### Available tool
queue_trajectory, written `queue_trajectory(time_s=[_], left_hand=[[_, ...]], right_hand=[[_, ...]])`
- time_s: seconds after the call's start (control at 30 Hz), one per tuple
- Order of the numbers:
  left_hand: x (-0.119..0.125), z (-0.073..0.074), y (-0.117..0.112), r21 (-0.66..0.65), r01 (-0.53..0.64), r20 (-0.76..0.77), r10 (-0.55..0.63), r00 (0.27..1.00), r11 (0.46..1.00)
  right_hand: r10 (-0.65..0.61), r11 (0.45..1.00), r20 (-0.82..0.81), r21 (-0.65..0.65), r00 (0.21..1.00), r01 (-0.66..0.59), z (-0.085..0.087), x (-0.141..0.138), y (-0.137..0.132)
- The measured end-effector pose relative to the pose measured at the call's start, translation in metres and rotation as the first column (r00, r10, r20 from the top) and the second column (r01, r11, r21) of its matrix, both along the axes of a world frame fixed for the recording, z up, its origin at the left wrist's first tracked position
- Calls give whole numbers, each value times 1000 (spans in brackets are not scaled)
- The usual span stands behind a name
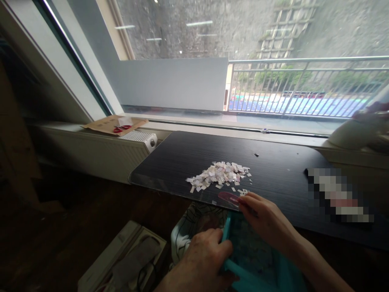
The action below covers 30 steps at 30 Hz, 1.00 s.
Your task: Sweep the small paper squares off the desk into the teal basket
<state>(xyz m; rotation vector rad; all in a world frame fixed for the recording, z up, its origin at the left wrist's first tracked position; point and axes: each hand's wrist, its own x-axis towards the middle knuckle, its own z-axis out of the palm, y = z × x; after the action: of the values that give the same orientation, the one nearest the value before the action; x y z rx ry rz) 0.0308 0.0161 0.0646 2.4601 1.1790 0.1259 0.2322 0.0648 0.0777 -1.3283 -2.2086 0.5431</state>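
My left hand [209, 253] is closed around the rim of a turquoise plastic bin [255, 280] held just below the table's front edge. Small pieces, too dim to make out, lie in the bin's bottom. Between the thumb and fingers of my right hand [258, 211] is a flat, translucent pink piece with a rounded end [227, 198]; its exact kind cannot be told. It points left, low over the table edge. Just beyond it, a heap of small whitish paper-like squares [217, 175] lies on the black table [170, 162], with a few loose squares close to my right fingers.
A pixelated dark object [340, 196] lies at the table's right. Red-handled scissors [121, 129] rest on a brown envelope [101, 125] above the radiator [136, 140]. An open box [127, 259] stands lower left. A window runs along the table's far side.
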Motion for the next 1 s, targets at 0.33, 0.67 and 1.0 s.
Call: queue_trajectory(time_s=[0.33,0.67,1.0], left_hand=[[-3,-2,-2,-8,-13,1,13,1000,1000],[2,-9,0,-46,-27,-15,26,1000,999],[6,-12,1,-58,-48,-10,47,999,997]], right_hand=[[74,997,-4,-26,997,-74,0,-4,-10],[-252,963,63,110,966,244,-7,66,3],[-264,959,102,131,959,250,-2,74,4]])
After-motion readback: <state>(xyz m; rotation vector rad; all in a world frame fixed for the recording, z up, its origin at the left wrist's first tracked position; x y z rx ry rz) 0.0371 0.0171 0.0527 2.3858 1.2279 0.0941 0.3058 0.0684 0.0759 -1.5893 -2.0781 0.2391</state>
